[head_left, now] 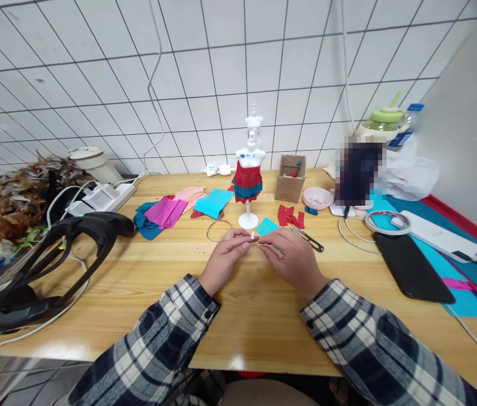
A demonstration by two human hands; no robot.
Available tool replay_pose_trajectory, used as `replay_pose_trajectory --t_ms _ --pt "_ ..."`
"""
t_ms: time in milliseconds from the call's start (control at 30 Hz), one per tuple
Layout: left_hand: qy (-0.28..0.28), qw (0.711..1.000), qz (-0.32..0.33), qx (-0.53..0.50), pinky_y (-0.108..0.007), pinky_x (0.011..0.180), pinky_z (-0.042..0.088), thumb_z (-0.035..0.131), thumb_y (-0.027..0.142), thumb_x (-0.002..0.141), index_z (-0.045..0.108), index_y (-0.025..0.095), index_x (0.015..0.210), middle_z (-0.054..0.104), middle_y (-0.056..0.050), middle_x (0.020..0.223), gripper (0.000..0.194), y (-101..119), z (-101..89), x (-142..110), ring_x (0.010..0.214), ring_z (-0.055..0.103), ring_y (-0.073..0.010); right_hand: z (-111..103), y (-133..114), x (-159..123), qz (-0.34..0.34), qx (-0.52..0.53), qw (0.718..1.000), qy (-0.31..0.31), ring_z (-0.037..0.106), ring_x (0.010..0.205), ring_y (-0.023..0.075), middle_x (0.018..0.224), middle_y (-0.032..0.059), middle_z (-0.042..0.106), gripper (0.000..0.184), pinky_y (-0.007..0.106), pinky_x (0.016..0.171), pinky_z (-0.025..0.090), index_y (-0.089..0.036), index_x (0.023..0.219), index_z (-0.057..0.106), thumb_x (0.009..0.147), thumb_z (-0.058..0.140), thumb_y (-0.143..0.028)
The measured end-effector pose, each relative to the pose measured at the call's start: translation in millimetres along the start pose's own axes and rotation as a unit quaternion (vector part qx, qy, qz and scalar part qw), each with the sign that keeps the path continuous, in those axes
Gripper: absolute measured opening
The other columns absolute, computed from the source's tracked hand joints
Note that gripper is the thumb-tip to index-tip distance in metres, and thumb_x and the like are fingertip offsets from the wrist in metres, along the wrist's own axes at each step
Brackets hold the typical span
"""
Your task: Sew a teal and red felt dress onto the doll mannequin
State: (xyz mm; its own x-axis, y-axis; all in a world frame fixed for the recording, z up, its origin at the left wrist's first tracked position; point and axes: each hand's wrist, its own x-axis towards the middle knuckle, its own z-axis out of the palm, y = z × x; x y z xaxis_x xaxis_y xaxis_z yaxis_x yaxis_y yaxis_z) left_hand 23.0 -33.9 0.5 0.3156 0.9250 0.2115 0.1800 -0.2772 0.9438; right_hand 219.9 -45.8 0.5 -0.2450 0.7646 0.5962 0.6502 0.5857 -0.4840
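Over the wooden table, my left hand (229, 255) and my right hand (292, 256) meet fingertip to fingertip. A small white piece (252, 235) sticks up at my left fingertips, which are closed on it; its kind is too small to tell. My right thumb and fingers are pinched together, and what lies between them is hidden. Just beyond stands a white mini dress form (250, 160) wearing a red and teal layered skirt (247, 179). A turquoise paper square (267, 226) lies behind my fingers, and small black-handled scissors (313, 242) rest beside my right hand.
Crepe-like sheets (166, 212), red scraps (291, 216), a cardboard box (290, 179) and a pink bowl of beads (318, 198) lie around the dress form. A black headset (52, 270) sits at left. On the right are a black phone (411, 268), tape roll (386, 223) and cables.
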Motion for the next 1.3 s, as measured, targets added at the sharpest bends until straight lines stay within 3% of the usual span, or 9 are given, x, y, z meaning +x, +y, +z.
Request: replay_pose_trajectory --t_ms 100,300,533,700,833,1000,1133,1233,1300 --pt "-0.013 1.000 -0.007 -0.025 -0.042 0.107 0.034 0.056 0.031 0.088 0.075 0.026 0.105 0.058 -0.007 0.117 0.026 -4 0.6 -1 0.118 0.051 -0.0259 3 -5 -2 -0.035 -0.061 0.997 -0.008 0.061 0.085 0.0183 0.091 0.0036 0.071 0.019 0.030 0.076 0.044 -0.022 0.098 0.070 0.094 0.053 -0.029" --pt "-0.040 0.998 0.004 0.039 -0.044 0.110 0.032 0.053 0.028 0.088 0.074 0.026 0.108 0.059 -0.007 0.117 0.028 3 3.8 -4 0.119 0.050 -0.0255 2 -7 -3 -0.003 -0.065 0.997 -0.029 0.062 0.087 0.0182 0.094 0.0054 0.071 0.025 0.029 0.075 0.044 -0.023 0.098 0.071 0.096 0.048 -0.032" --pt "-0.031 0.993 0.010 0.116 -0.043 0.106 0.034 0.052 0.026 0.089 0.074 0.025 0.107 0.061 -0.007 0.115 0.028 11 6.2 -5 0.115 0.050 -0.0247 1 -9 -4 0.010 -0.073 0.996 -0.048 0.063 0.087 0.0180 0.096 0.0061 0.072 0.028 0.029 0.073 0.043 -0.023 0.100 0.072 0.097 0.046 -0.034" --pt "-0.035 0.979 0.021 0.200 -0.044 0.101 0.034 0.056 0.025 0.087 0.073 0.026 0.107 0.062 -0.005 0.115 0.027 14 7.3 -6 0.112 0.049 -0.0252 3 -8 -4 0.022 -0.040 0.998 -0.035 0.064 0.081 0.0177 0.090 0.0065 0.071 0.026 0.029 0.069 0.044 -0.020 0.096 0.072 0.095 0.048 -0.030" --pt "-0.033 0.962 0.026 0.271 -0.044 0.096 0.032 0.058 0.027 0.086 0.073 0.029 0.108 0.062 -0.004 0.116 0.026 16 9.2 -7 0.109 0.048 -0.0255 6 -6 -1 0.090 0.030 0.995 -0.014 0.060 0.067 0.0162 0.078 0.0043 0.069 0.016 0.029 0.063 0.044 -0.020 0.086 0.073 0.086 0.058 -0.026" --pt "-0.027 0.948 0.054 0.312 -0.042 0.092 0.032 0.058 0.032 0.088 0.071 0.033 0.110 0.062 -0.003 0.115 0.026 14 10.3 -8 0.105 0.047 -0.0240 10 -2 3 0.236 0.137 0.962 -0.025 0.054 0.056 0.0147 0.073 0.0037 0.069 0.014 0.028 0.055 0.042 -0.020 0.077 0.072 0.078 0.063 -0.031" --pt "0.007 0.948 0.058 0.314 -0.040 0.089 0.034 0.059 0.034 0.088 0.076 0.029 0.096 0.066 -0.003 0.105 0.019 11 10.8 -6 0.099 0.049 -0.0226 11 -2 4 0.329 0.239 0.910 -0.087 0.047 0.049 0.0124 0.060 0.0008 0.062 0.025 0.026 0.047 0.035 -0.019 0.077 0.072 0.075 0.065 -0.043" --pt "0.035 0.945 0.049 0.322 -0.039 0.086 0.036 0.061 0.035 0.087 0.077 0.026 0.083 0.067 -0.004 0.094 0.018 9 10.8 -4 0.093 0.051 -0.0218 12 -3 3 0.361 0.303 0.873 -0.121 0.041 0.043 0.0104 0.052 -0.0024 0.056 0.032 0.025 0.044 0.032 -0.018 0.081 0.073 0.074 0.065 -0.048" --pt "0.047 0.944 0.046 0.325 -0.039 0.084 0.037 0.062 0.035 0.085 0.076 0.025 0.079 0.067 -0.004 0.090 0.018 8 10.5 -3 0.090 0.052 -0.0215 13 -4 3 0.357 0.309 0.873 -0.121 0.041 0.043 0.0103 0.051 -0.0027 0.056 0.033 0.024 0.043 0.032 -0.017 0.083 0.073 0.075 0.064 -0.048"
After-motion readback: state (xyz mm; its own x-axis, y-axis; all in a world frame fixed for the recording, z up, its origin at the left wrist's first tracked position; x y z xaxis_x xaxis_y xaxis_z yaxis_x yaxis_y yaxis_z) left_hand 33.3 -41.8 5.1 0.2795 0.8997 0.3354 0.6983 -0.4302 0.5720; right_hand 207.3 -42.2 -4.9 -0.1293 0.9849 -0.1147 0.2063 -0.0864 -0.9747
